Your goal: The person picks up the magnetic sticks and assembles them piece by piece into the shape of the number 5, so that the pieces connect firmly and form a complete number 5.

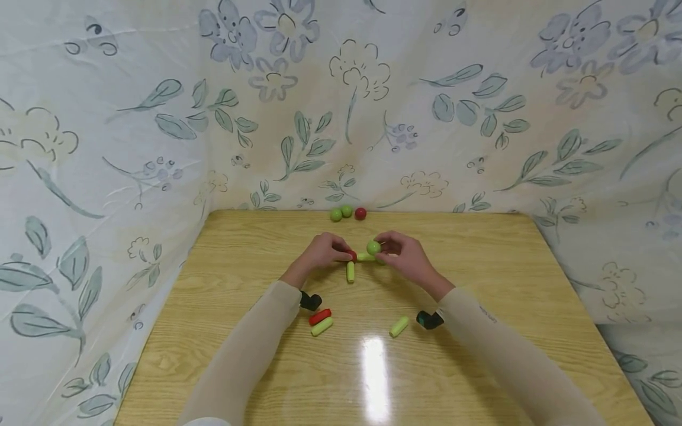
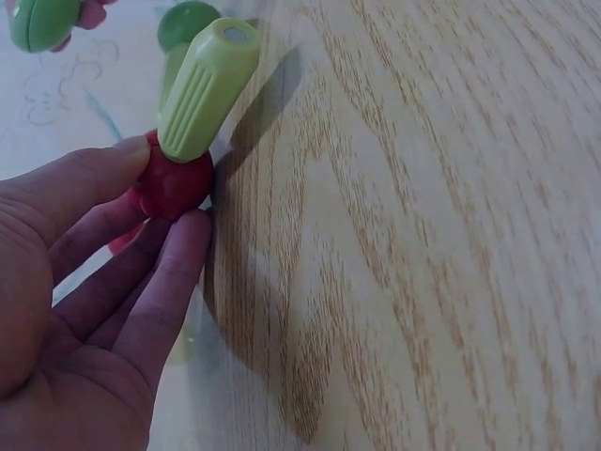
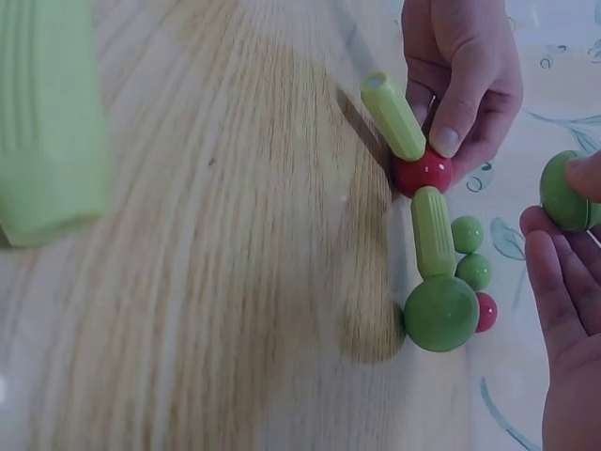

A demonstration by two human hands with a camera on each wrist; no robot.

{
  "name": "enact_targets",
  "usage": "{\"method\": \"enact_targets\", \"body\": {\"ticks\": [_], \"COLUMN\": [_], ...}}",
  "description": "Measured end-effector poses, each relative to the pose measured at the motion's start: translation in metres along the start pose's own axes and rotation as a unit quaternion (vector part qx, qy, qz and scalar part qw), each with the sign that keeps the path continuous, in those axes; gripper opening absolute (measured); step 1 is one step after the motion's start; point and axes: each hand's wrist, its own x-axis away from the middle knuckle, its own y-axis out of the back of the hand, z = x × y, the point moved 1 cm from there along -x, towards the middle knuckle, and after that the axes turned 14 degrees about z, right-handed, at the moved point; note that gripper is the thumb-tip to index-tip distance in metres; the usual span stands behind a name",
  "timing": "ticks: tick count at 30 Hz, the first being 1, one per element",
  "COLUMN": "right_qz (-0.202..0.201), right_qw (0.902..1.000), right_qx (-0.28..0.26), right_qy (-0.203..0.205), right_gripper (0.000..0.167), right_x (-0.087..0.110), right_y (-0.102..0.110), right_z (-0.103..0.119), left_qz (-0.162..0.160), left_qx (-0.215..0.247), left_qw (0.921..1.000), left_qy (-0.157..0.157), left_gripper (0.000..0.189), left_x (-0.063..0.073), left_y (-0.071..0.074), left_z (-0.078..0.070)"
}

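Observation:
My left hand pinches a red ball between thumb and fingertips, low over the table. Two light green ribbed rods are joined to this ball: one rod points toward me, and another rod runs to the right. At the far end of that second rod sits a green ball. My right hand holds a separate green ball by thumb and fingers, raised above the joined pieces. In the head view this hand partly hides the joined green ball.
Two green balls and a red ball lie along the table's back edge. A red rod and a light green rod lie near my left forearm; another light green rod lies near my right. Floral cloth hangs behind.

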Motion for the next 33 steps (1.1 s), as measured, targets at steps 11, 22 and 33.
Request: {"method": "enact_targets", "body": {"ticks": [11,22,33], "right_qz": [0.003,0.017,0.027], "right_qw": [0.9999,0.9998,0.9994], "right_qx": [0.0,-0.01,0.005], "right_qy": [0.014,0.01,0.021], "right_gripper": [0.031,0.033,0.033], "right_x": [0.011,0.022,0.03], "right_y": [-0.008,-0.023,-0.042], "right_z": [-0.001,0.0,0.0], "left_qz": [0.001,0.0,0.002], "left_qx": [0.007,0.007,-0.001], "left_qw": [1.0,1.0,1.0], "left_qy": [0.003,0.0,-0.001], "left_gripper": [0.014,0.014,0.014], "left_x": [-0.001,-0.002,-0.001], "left_y": [0.002,0.002,0.003], "left_z": [0.001,0.001,0.0]}}
